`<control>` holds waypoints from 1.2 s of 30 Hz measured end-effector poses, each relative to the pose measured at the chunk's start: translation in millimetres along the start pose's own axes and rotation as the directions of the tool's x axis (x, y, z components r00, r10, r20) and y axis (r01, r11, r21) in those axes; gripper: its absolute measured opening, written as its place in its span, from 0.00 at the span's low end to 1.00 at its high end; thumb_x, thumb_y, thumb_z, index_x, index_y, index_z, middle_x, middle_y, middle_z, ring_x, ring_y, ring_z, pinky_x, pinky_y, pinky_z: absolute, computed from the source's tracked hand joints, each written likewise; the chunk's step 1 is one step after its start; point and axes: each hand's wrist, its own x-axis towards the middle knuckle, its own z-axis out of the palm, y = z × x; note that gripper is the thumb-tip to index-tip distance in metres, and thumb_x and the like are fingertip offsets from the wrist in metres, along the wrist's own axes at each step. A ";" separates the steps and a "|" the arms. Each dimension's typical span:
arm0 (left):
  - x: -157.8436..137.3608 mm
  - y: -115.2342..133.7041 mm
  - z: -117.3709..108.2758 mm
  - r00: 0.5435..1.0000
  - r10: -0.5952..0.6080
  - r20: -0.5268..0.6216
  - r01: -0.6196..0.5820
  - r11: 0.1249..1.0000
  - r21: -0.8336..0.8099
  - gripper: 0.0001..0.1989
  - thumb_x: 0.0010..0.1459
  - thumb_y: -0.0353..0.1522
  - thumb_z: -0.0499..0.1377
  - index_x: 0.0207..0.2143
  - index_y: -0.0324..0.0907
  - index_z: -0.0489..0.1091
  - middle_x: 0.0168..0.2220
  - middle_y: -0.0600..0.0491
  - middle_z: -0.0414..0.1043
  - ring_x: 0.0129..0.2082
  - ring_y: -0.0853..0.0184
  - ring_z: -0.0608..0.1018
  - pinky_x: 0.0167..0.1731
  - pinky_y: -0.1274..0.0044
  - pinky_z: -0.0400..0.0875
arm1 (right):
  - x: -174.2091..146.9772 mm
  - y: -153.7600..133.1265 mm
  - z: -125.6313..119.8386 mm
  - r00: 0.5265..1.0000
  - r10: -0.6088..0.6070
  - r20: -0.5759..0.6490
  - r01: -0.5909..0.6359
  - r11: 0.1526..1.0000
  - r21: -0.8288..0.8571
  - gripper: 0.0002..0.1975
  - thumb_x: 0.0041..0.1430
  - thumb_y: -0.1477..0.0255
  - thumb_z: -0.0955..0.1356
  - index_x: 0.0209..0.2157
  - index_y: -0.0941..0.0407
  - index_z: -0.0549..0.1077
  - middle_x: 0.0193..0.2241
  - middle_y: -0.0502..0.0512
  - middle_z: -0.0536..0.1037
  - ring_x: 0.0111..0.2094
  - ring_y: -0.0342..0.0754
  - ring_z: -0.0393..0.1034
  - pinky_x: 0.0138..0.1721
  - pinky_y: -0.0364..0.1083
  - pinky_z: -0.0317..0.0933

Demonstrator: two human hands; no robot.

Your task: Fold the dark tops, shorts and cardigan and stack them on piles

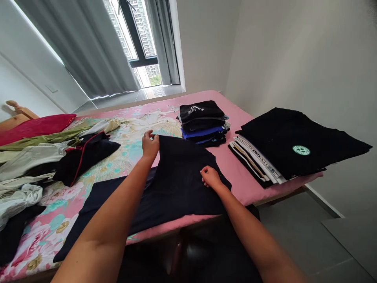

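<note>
A dark navy garment point(179, 181) lies spread along the front of the bed, one long part running toward the lower left. Its exact kind is unclear. At its far left corner, my left hand point(150, 144) pinches the edge of the cloth, which is slightly raised there. My right hand point(210, 177) is over the right part of the same garment, fingers curled together. Whether cloth is caught between those fingers cannot be made out.
A folded pile of clothes point(203, 122) stands behind the garment. To its right, a black shirt with a green round badge point(282, 137) tops another stack. Loose clothes point(38, 157) and a red pillow point(38, 127) cover the left of the flowered bed sheet point(147, 122).
</note>
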 end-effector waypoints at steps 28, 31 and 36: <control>-139.0 -75.8 34.9 0.893 -0.210 0.399 0.138 0.970 0.202 0.06 0.49 0.30 0.53 0.32 0.44 0.67 0.26 0.58 0.68 0.27 0.69 0.71 0.31 0.77 0.65 | 8.8 -17.9 -3.5 0.918 -0.323 -0.228 0.222 0.898 -0.380 0.12 0.64 0.66 0.58 0.45 0.54 0.66 0.30 0.52 0.76 0.31 0.46 0.71 0.33 0.41 0.56; -139.2 -79.2 35.6 0.920 -0.159 0.357 0.113 0.983 0.144 0.08 0.50 0.29 0.53 0.35 0.44 0.66 0.30 0.56 0.70 0.31 0.69 0.73 0.36 0.76 0.67 | 15.8 -16.6 0.3 0.925 -0.303 -0.231 0.205 0.907 -0.367 0.12 0.64 0.66 0.59 0.46 0.54 0.66 0.30 0.52 0.76 0.32 0.46 0.71 0.35 0.42 0.57; -140.5 -85.1 34.6 0.982 -0.111 0.153 0.085 0.981 0.172 0.15 0.51 0.29 0.56 0.44 0.42 0.66 0.41 0.49 0.68 0.35 0.65 0.74 0.42 0.69 0.69 | 22.4 -12.4 -7.6 0.917 -0.255 -0.307 0.184 0.952 -0.243 0.19 0.61 0.72 0.60 0.54 0.56 0.60 0.37 0.54 0.77 0.36 0.48 0.71 0.39 0.45 0.60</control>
